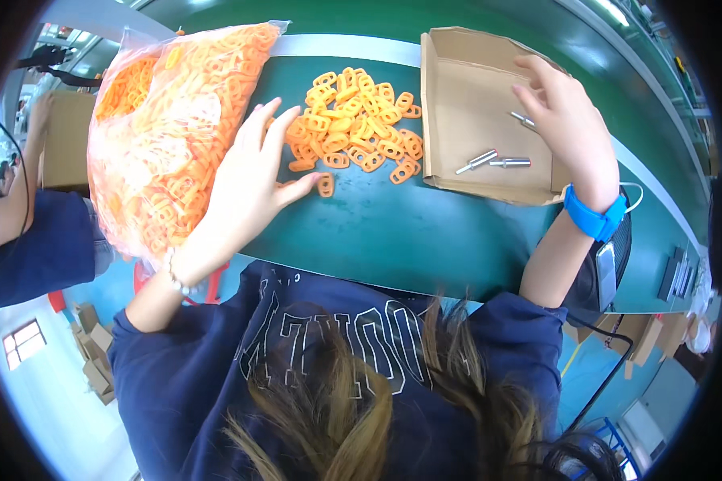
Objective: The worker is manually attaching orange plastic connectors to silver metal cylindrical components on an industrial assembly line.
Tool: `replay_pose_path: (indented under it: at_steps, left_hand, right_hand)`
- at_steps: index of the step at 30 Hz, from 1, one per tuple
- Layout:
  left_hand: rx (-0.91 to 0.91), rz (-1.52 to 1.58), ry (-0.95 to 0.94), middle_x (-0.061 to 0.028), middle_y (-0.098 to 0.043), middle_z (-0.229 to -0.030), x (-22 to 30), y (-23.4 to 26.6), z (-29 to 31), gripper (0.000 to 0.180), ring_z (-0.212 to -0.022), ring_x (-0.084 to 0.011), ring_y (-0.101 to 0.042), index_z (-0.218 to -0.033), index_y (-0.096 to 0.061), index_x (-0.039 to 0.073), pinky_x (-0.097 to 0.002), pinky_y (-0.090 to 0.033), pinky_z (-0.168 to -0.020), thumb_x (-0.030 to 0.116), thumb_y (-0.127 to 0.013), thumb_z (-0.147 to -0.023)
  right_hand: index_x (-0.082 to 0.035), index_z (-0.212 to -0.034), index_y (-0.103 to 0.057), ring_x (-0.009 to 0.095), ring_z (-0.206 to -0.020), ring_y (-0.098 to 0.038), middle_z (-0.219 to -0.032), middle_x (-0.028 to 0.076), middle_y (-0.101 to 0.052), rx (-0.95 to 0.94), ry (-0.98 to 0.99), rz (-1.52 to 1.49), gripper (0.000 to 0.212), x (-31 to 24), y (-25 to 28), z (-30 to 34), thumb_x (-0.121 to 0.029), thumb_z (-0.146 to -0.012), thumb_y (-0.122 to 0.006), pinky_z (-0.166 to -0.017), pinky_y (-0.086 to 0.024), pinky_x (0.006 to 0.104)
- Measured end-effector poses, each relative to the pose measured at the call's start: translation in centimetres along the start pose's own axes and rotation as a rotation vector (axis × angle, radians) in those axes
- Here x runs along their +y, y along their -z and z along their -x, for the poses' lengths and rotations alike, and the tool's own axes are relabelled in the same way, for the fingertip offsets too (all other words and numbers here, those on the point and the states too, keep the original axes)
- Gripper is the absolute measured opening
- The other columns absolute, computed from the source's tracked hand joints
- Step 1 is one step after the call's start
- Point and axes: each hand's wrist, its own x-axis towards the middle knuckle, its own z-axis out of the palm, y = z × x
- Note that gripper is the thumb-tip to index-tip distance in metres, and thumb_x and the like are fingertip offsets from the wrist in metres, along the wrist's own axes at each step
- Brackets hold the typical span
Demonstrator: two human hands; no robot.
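Note:
My left hand (253, 164) is open, its fingers stretched toward a pile of small orange plastic link-shaped pieces (349, 120). Its thumb tip is close to one separate orange piece (326, 184) in front of the pile; whether they touch I cannot tell. Over the right side of a shallow cardboard box (465, 88), my right hand (569, 116) has its thumb and fingers apart, with nothing visible between them. Two metal pins (509, 162) lie on the box floor, and a third metal pin (523, 120) is partly hidden by that hand.
A large clear bag (176, 136) full of orange pieces stands left of the pile on the green table (361, 236). My right wrist wears a blue strap (594, 215) with a cord. Another person's arm (20, 184) shows at far left, beside a cardboard carton (66, 144).

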Motion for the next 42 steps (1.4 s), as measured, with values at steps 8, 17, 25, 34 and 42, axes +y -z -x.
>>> replay_pose_path:
  at_steps: [8, 17, 25, 34, 42]
  left_hand:
    - [0.127, 0.003, 0.241, -0.0218, -0.042, -0.135, 1.4, -0.8, 1.8, 0.052, -0.123, -0.0368, -0.046, -0.13, -0.044, 0.003, -0.0422, -0.042, -0.099, 0.014, -0.062, -0.083]
    - [0.178, 0.339, 0.295, -0.0072, -0.055, -0.11, 0.4, 0.5, -1.4, 0.034, -0.083, -0.0227, -0.06, -0.117, -0.057, 0.011, -0.0339, -0.05, -0.072, 0.004, -0.057, -0.084]
    - [0.14, 0.406, 0.25, -0.0071, -0.057, -0.101, -1.5, -0.7, -1.9, 0.026, -0.075, -0.0194, -0.06, -0.113, -0.06, 0.009, -0.0347, -0.049, -0.07, 0.011, -0.061, -0.086]
    - [0.192, 0.78, 0.306, -0.0048, -0.065, -0.082, -1.5, 0.0, -3.3, 0.013, -0.068, -0.0092, -0.061, -0.093, -0.063, -0.001, -0.0233, -0.049, -0.061, 0.006, -0.069, -0.083]
    - [0.532, 1.233, -0.026, -0.0096, -0.067, -0.094, 4.0, 6.4, -8.4, 0.031, -0.094, -0.0127, -0.064, -0.118, -0.058, -0.005, -0.0225, -0.052, -0.081, -0.004, -0.061, -0.087]
  right_hand:
    - [0.0, -0.122, -0.055, 0.032, -0.081, -0.065, -0.093, 0.022, -0.067, -0.141, -0.165, -0.018, 0.04, 2.0, -0.6, -0.7, -0.018, -0.087, -0.057, -0.074, -0.051, 0.0359]
    - [0.001, -0.109, -0.059, 0.033, -0.078, -0.064, -0.081, 0.021, -0.064, -0.272, -0.185, 0.116, 0.042, 7.1, -5.6, -1.0, 0.002, -0.067, -0.067, -0.069, -0.051, 0.0391]
    - [0.005, -0.098, -0.06, 0.028, -0.074, -0.066, -0.081, 0.018, -0.065, -0.278, -0.387, -0.132, 0.033, 4.8, -4.2, 0.4, 0.001, -0.066, -0.068, -0.063, -0.052, 0.0355]
    - [0.007, -0.091, -0.062, 0.029, -0.072, -0.065, -0.079, 0.018, -0.067, -0.199, -0.326, 0.036, 0.024, 6.9, -5.3, 0.8, -0.007, -0.073, -0.071, -0.067, -0.052, 0.0349]
    - [0.002, -0.098, -0.063, 0.012, -0.08, -0.064, -0.087, 0.009, -0.067, 0.229, -0.032, -0.526, 0.016, -5.4, 4.1, -2.4, -0.001, -0.082, -0.066, -0.072, -0.051, 0.0236]
